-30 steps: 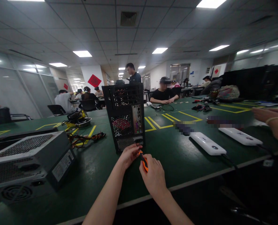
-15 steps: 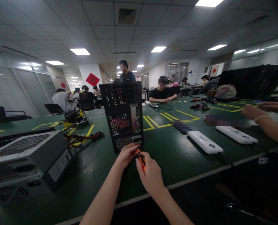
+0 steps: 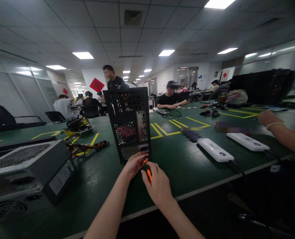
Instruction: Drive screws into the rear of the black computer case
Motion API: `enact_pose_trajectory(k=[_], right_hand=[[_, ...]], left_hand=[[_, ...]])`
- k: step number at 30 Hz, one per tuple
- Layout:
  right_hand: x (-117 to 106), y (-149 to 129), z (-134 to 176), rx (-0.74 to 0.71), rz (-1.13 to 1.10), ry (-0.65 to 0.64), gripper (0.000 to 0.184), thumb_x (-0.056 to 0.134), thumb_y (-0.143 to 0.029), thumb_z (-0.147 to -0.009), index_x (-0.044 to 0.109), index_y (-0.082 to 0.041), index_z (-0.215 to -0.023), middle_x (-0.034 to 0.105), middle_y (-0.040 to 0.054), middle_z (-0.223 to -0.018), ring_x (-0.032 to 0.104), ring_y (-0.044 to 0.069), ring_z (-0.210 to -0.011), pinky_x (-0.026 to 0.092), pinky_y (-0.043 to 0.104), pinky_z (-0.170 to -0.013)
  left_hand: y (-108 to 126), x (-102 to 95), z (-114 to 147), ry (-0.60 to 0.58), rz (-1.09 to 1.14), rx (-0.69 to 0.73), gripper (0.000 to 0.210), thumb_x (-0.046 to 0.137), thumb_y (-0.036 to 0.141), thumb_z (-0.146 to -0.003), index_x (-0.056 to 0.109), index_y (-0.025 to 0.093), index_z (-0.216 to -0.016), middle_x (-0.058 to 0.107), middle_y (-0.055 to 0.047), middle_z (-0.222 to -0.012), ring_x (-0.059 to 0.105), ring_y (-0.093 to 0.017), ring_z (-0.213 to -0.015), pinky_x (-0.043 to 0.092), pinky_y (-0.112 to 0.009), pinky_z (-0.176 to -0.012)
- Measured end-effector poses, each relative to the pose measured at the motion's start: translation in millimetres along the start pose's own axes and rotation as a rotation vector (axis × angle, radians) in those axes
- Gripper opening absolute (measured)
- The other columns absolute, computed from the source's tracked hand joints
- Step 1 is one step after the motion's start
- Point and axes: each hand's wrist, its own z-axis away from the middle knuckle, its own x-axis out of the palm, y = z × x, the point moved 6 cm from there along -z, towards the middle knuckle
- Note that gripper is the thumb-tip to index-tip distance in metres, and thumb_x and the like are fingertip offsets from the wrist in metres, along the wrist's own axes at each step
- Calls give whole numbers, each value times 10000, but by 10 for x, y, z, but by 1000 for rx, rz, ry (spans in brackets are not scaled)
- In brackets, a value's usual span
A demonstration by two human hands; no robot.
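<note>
A black computer case (image 3: 131, 132) stands upright in front of me, its rear panel facing me. An orange and black screwdriver (image 3: 149, 176) slants up toward the lower part of that panel. My right hand (image 3: 158, 182) is closed around its handle. Close to the case's bottom, my left hand (image 3: 135, 164) has its fingers bent together about the front end of the screwdriver. The tip and whatever it touches are hidden behind these fingers.
Grey power supply units (image 3: 30, 176) sit at the left, with bundled cables (image 3: 87, 148) behind them. White power banks (image 3: 214, 150) lie on the green table (image 3: 187, 172) to the right. A co-worker's hand (image 3: 268, 119) is at the far right; another person (image 3: 171, 96) sits across.
The screwdriver's handle has turned slightly in my right hand, showing less orange. My left hand stays in place. Behind the case, a standing person has moved left.
</note>
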Motion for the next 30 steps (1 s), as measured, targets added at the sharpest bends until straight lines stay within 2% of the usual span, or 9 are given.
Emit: enact_pose_trajectory(k=[3,9,12,17,21,30], right_hand=[[10,15,11,4,-60,10,246,351,-207,-806,413,-167,-1041,536,60,-926,542,153,-802,430,269,-668],[22,-4,25,-39,8,26,237,377,-92,-745,442,-179,-955,499,54,-872,523,159,-806,449,289,-669],[-8,-38,14,-74,-50,31,187,397,-125,-760,457,-181,-928,488,54,-894,510,157,-841,442,295,-717],[-34,-10,-12,-11,-190,34,230,397,-237,-793,430,-175,-1013,500,67,-937,521,157,-853,443,293,-711],[31,41,-9,42,-181,-15,233,373,-222,-804,415,-168,-1026,547,52,-863,551,154,-785,448,276,-650],[53,27,10,-4,-43,-49,250,403,-73,-725,465,-181,-942,508,47,-844,509,169,-810,432,312,-690]], left_hand=[[7,4,3,3,-3,3,273,586,135,-665,552,103,-934,601,-117,-960,584,-109,-678,463,-200,-591],[10,6,7,6,-4,-6,289,582,130,-667,543,99,-951,592,-127,-983,582,-110,-685,463,-196,-596],[16,2,11,13,-2,-9,292,584,117,-661,547,98,-950,600,-119,-961,577,-97,-664,456,-175,-569],[34,10,29,24,-1,-9,262,567,97,-670,561,98,-932,612,-103,-922,571,-81,-633,456,-171,-569],[32,18,31,14,-2,-12,262,568,99,-670,563,97,-932,609,-105,-921,572,-86,-644,458,-178,-586],[8,-11,-13,4,-27,11,267,570,114,-672,554,90,-938,609,-113,-914,575,-97,-658,454,-189,-588]])
